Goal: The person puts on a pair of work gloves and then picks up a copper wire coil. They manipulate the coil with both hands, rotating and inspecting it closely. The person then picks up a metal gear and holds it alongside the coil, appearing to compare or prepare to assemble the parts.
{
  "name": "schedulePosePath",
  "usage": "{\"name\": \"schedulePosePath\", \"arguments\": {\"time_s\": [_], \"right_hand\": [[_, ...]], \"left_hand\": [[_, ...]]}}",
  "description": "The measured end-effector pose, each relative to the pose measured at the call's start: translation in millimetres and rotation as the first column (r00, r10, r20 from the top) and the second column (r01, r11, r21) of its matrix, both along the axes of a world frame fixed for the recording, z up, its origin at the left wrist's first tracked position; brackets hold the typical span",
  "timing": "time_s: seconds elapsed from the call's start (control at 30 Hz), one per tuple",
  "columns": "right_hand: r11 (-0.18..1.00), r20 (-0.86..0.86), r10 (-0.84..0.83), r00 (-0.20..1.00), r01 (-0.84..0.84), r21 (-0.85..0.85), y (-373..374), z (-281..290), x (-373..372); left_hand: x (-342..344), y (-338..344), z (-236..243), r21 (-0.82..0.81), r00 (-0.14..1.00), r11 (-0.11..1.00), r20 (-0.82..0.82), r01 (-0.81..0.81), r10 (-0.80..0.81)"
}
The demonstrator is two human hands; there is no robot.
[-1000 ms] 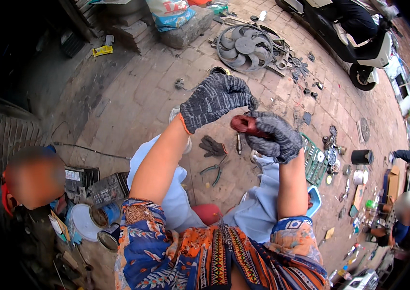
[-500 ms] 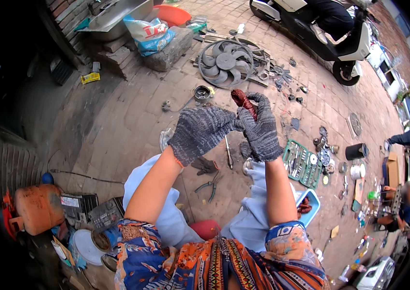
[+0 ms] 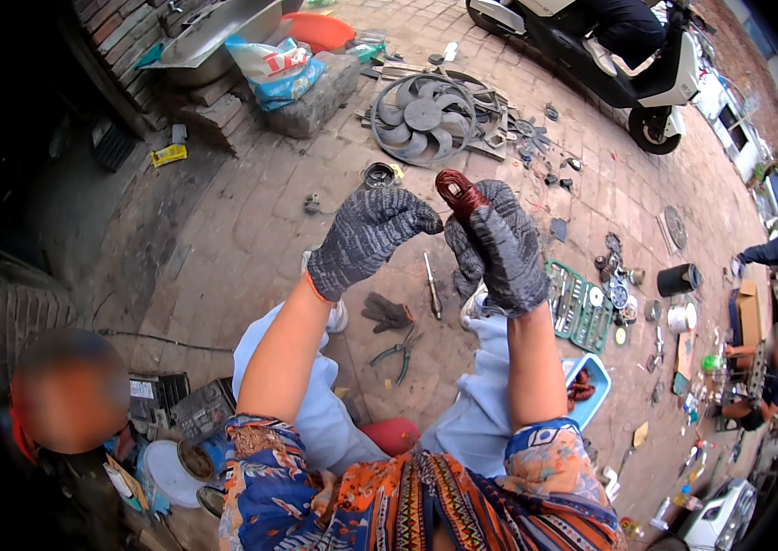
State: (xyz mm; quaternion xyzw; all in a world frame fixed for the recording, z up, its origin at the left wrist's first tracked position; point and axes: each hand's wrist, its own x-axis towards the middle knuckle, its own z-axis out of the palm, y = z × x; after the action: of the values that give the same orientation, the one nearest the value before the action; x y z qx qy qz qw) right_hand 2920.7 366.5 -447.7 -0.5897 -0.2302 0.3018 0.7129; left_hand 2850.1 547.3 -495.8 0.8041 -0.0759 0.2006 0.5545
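Both my hands wear grey knitted gloves and are raised above the brick paving. In my right hand (image 3: 503,248) is a bundle of reddish-brown copper wire (image 3: 458,191), its looped end sticking up past the fingers. My left hand (image 3: 366,237) is closed in a pinch, apart from the bundle; whatever sits between its fingertips is too small to tell. Below, between my feet, lie a screwdriver (image 3: 433,286), a spare dark glove (image 3: 387,312) and pliers (image 3: 396,356) with dark handles.
A green socket-set case (image 3: 582,306) and a light-blue tray (image 3: 603,386) with more wire bundles lie to the right. Ahead is a black fan (image 3: 423,114) among loose parts. A scooter (image 3: 655,87) stands far right; batteries (image 3: 157,393) sit at left.
My hands have moved apart, the left one slightly left and the right one slightly right. The wire bundle has turned so its looped end faces me.
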Motion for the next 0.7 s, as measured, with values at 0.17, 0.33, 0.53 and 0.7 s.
{"name": "schedulePosePath", "arguments": {"time_s": [0.17, 0.33, 0.53, 0.7], "right_hand": [[0.965, 0.887, -0.263, 0.38, 0.093, 0.247, -8, -35, 10], [0.95, 0.833, 0.269, 0.483, 0.011, -0.314, -17, -42, 22], [0.808, 0.983, 0.185, 0.016, 0.567, -0.161, 3, -58, 31], [0.941, 0.663, 0.062, 0.746, 0.178, -0.289, -12, -57, 46]], "left_hand": [[-3, 6, -2, -0.069, 0.99, 0.994, -0.103, 0.09, -0.097], [-6, 20, 4, 0.067, 0.986, 0.994, -0.147, 0.089, -0.078], [-6, -11, 6, 0.304, 0.996, 0.95, 0.071, -0.065, 0.046], [-2, 2, -2, 0.073, 0.997, 0.997, -0.083, 0.0, 0.006]]}}
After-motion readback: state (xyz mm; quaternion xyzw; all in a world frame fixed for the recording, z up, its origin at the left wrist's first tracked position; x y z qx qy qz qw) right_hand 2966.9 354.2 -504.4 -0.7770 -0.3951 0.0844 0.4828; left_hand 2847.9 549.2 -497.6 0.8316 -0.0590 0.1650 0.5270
